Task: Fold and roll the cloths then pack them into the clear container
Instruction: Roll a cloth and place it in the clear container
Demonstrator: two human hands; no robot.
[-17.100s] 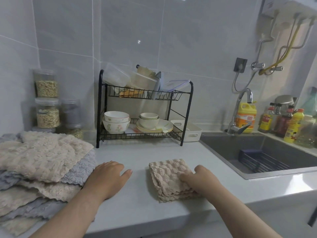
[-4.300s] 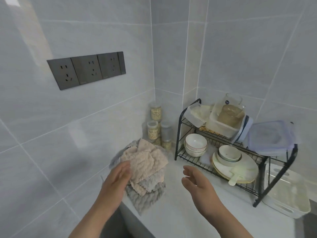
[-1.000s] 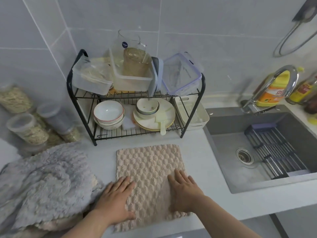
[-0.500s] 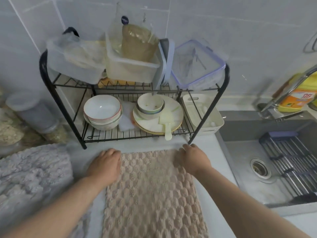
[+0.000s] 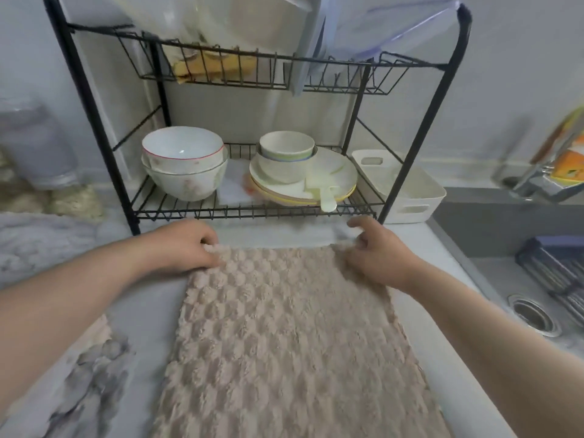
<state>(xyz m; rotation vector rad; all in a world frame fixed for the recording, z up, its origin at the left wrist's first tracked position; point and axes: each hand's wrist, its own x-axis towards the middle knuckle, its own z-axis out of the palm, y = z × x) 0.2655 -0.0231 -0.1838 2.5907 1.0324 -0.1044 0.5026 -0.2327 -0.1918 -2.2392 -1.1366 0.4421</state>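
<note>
One cloth (image 5: 290,343) flat, long axis away | hands (image 5: 186,245) (image 5: 379,257) pinch far corners

Beige cloth (image 5: 284,343) — plush, bumpy pile, matt. Grey cloth (image 5: 91,384) fluffy, matt. Rack (image 5: 420,128) — thin black wire metal, dull coat. Bowls (image 5: 183,153) glazed, glossy. White basket (image 5: 410,197) smooth plastic. Counter (image 5: 148,311) smooth, slight sheen. Sink (image 5: 474,226) matt grey.

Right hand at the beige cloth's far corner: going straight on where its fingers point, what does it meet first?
Probably the lower front rail of the black wire dish rack, near its front right leg. The right hand pinches the beige waffle-textured cloth just short of it; depth is unclear.
</note>
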